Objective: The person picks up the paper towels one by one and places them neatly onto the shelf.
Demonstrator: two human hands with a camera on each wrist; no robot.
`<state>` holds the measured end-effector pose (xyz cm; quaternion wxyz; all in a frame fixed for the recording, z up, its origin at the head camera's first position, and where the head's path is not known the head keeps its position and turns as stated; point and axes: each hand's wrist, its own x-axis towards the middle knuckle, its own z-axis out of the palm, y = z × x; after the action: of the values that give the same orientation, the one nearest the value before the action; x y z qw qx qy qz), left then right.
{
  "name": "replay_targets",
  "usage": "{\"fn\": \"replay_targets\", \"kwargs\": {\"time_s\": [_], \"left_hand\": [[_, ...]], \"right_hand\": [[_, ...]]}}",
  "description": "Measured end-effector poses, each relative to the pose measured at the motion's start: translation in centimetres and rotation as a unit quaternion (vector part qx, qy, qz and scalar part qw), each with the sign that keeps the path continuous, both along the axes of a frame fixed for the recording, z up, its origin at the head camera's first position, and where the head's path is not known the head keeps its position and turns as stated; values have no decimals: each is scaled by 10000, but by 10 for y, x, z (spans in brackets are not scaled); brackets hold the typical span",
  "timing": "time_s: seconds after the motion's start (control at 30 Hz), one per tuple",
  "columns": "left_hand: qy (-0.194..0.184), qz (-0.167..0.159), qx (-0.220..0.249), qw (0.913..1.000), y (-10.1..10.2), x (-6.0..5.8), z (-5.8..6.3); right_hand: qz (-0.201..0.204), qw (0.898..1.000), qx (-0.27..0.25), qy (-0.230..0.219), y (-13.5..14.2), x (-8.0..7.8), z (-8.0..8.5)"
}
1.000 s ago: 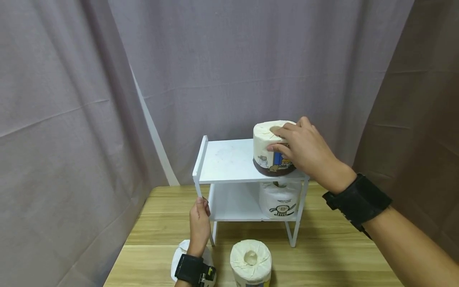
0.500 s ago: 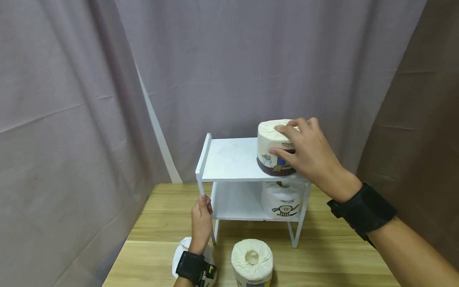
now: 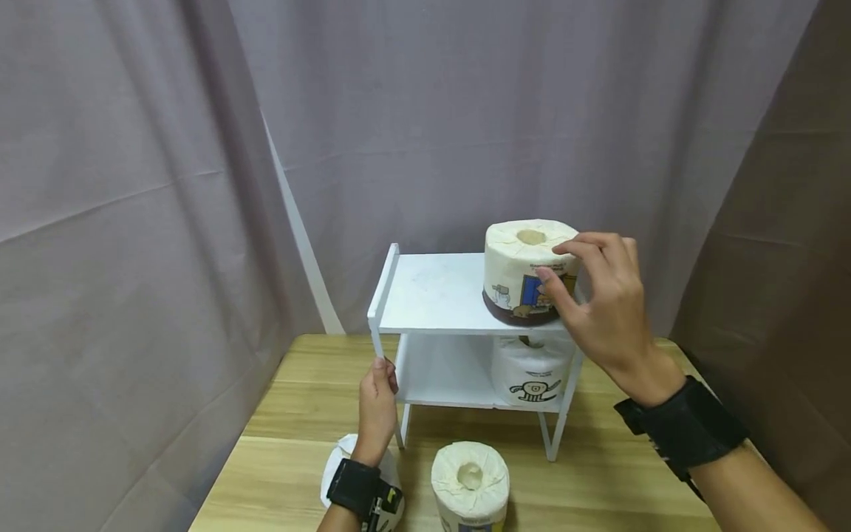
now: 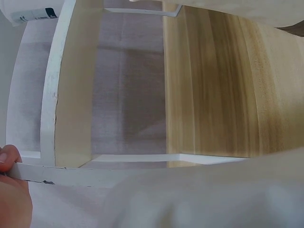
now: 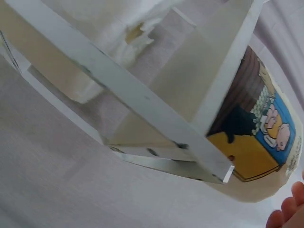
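A printed paper roll (image 3: 515, 270) upright on the top board of a white rack (image 3: 432, 295), at its right end.
I have the left hand (image 3: 376, 410) gripping the front left leg, while the right hand (image 3: 613, 310), fingers loosely bent and holding nothing, lies just beside the roll; contact I cannot tell. I judge it best to brace the leg and draw the fingertips clear sideways, so the crinkled wrapper does not catch. The roll is a squat, hollow-cored cylinder with a dark lower band; the rack, painted boards with chipped edges; the table (image 3: 299, 414), striped wood grain.
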<state>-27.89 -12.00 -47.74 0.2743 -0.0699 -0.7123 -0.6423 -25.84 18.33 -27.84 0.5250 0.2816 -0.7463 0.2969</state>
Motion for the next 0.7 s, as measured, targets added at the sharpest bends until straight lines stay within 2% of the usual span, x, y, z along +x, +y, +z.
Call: {"fn": "replay_targets", "kwargs": {"time_s": [0.2,0.37,0.53,0.7], "left_hand": [[69,44,10,10000,-5,3,1],[177,-18,125,9998,-2,0,4],[121,-142,136,9997,6,-2,5],[-24,-121,158,9998,8,0,1]], "right_hand": [[6,9987,-507,42,2,1,-13],[-108,9941,-1075,42,7,0,-25],[-254,9893,-1434,-77,19,-1,-45],[-347,9819,-1846,-219,22,0,-65]]}}
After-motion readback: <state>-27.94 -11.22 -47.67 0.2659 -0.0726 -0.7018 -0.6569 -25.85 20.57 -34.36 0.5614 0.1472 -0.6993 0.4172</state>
